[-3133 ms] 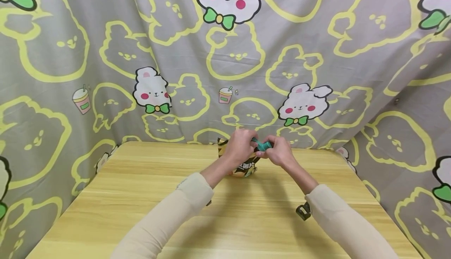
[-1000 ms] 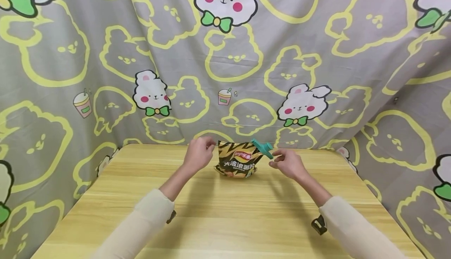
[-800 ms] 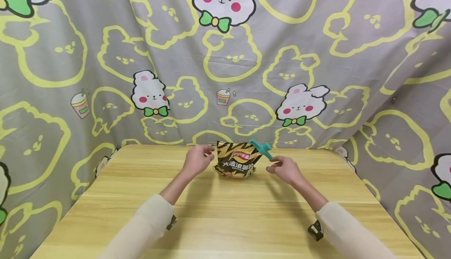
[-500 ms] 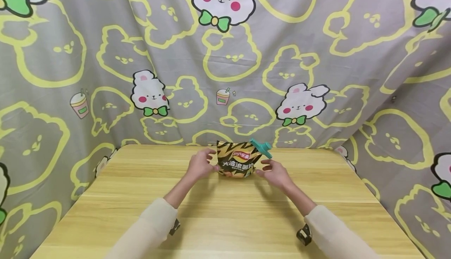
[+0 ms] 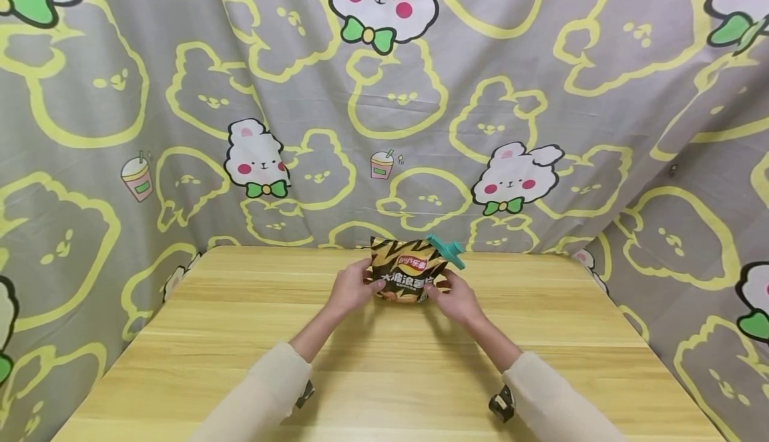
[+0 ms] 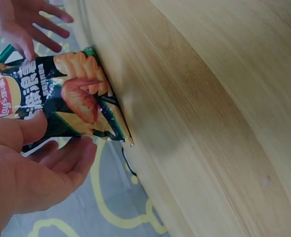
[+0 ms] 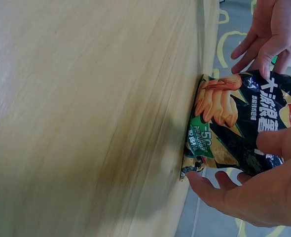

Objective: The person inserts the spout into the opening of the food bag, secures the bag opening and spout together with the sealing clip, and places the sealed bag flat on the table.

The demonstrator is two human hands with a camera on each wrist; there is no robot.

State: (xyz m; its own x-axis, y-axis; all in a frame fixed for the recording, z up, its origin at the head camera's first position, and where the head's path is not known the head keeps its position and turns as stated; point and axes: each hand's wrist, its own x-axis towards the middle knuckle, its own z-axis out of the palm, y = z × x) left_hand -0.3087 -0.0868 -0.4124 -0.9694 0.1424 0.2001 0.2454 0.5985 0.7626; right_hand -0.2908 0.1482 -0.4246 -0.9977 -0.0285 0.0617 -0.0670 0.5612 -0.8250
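Observation:
A black and gold bag of chips (image 5: 408,250) stands upright near the table's far edge. A teal bag clip (image 5: 448,251) sits slantwise on its top right corner. My left hand (image 5: 350,290) holds the bag's left side, thumb on the front and fingers going round the edge. On the opposite side my right hand (image 5: 458,300) holds it the same way, thumb on the lower front. The left wrist view shows chips printed on the lower part of the bag (image 6: 89,94), close to the tabletop. In the right wrist view, the fingers of the right hand (image 7: 254,192) lie along the bag's side.
The light wooden table (image 5: 390,375) ends just behind the bag. Right behind that edge hangs a grey curtain (image 5: 336,108) with yellow cartoon outlines, and it also closes off both sides. Small black devices (image 5: 501,404) are at my wrists.
Three seconds ago both hands were at the clip on the bag's top. They then parted, leaving the clip on the corner, moved down and inward, and now hold the bag's two sides.

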